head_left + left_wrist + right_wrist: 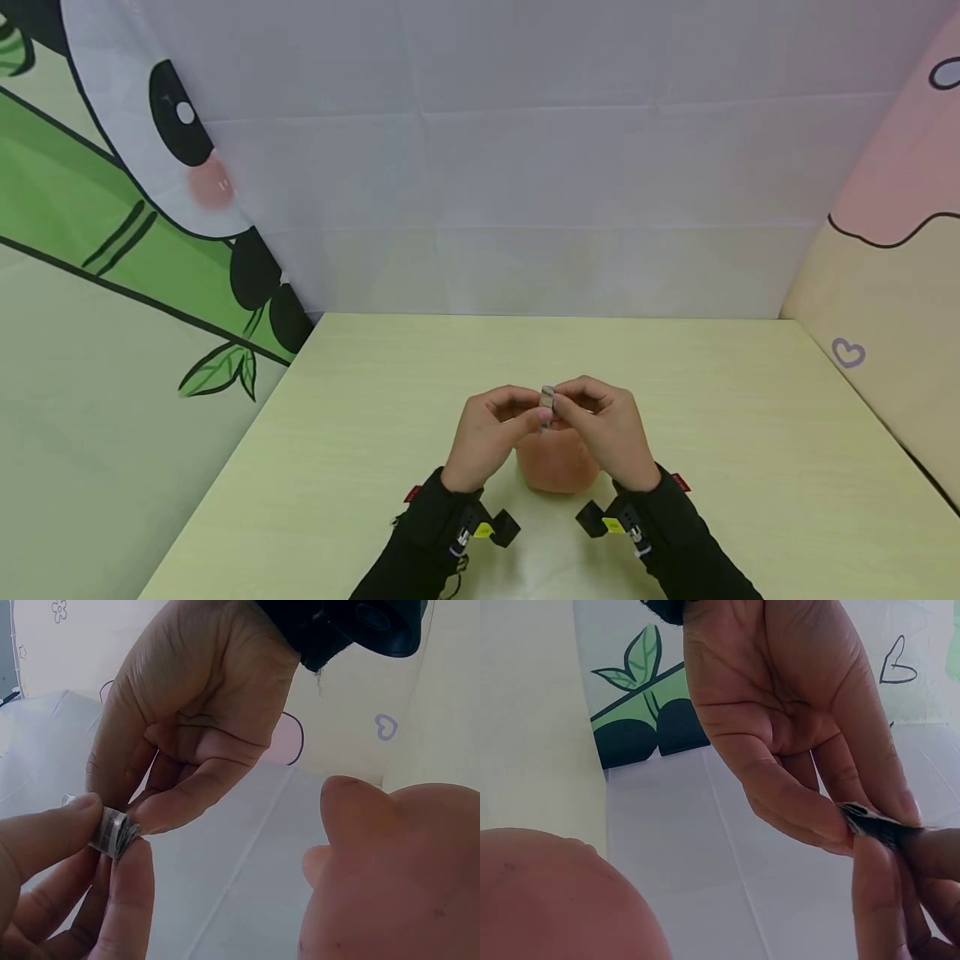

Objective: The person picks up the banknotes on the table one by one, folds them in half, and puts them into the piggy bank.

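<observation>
Both hands meet above a rounded orange-pink piggy bank (557,467) with ear-like points, seen at the right of the left wrist view. Between their fingertips is a small folded paper note (112,829), grey and white, its layered edges showing at one end. My left hand (487,437) pinches one side of it between thumb and fingers. On the opposite side, my right hand (613,429) pinches it too. The note stands apart from the piggy bank in the wrist views. Fingers hide much of the note.
A pale wooden table (420,367) lies under the hands. Behind it hangs a whitish cloth backdrop (525,183), with cartoon prints on the left and right sides. Small cameras are strapped to both black-sleeved wrists.
</observation>
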Demonstrator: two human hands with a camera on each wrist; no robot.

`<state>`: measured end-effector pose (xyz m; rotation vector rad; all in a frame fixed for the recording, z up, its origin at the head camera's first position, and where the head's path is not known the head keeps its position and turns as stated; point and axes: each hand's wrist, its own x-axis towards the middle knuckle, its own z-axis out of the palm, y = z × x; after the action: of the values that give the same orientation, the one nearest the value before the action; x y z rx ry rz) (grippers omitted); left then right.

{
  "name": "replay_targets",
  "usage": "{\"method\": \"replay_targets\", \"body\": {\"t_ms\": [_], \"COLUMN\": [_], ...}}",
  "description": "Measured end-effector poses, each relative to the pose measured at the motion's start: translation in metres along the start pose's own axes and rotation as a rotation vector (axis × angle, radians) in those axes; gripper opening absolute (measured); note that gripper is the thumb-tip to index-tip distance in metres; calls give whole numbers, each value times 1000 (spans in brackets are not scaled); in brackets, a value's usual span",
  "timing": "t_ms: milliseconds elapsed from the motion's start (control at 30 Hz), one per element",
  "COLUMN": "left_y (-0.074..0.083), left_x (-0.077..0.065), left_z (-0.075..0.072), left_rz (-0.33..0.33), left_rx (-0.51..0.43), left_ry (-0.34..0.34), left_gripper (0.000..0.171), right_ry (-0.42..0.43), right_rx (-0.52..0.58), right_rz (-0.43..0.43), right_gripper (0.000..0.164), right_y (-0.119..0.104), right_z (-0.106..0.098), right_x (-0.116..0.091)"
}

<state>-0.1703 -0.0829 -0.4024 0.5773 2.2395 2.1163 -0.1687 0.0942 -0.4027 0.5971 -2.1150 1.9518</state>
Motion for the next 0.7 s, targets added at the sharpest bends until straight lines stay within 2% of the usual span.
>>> {"method": "replay_targets", "body": {"t_ms": [200, 467, 700], "left_y": [5, 8, 8], "left_x": [-12, -13, -14], "left_z": [-9, -8, -3], "left_rz": [-7, 5, 24], "left_rx": [-15, 6, 13], "left_ry": [-17, -18, -14], "left_gripper": [19, 21, 20], "right_ry": [-15, -24, -20], "right_rx": [-12, -51, -82], "right_rz": [26, -8, 7], "right_gripper": [14, 19, 17], "right_y": [-11, -14, -16], "right_z": [10, 5, 6], "right_x": [-10, -11, -12]}}
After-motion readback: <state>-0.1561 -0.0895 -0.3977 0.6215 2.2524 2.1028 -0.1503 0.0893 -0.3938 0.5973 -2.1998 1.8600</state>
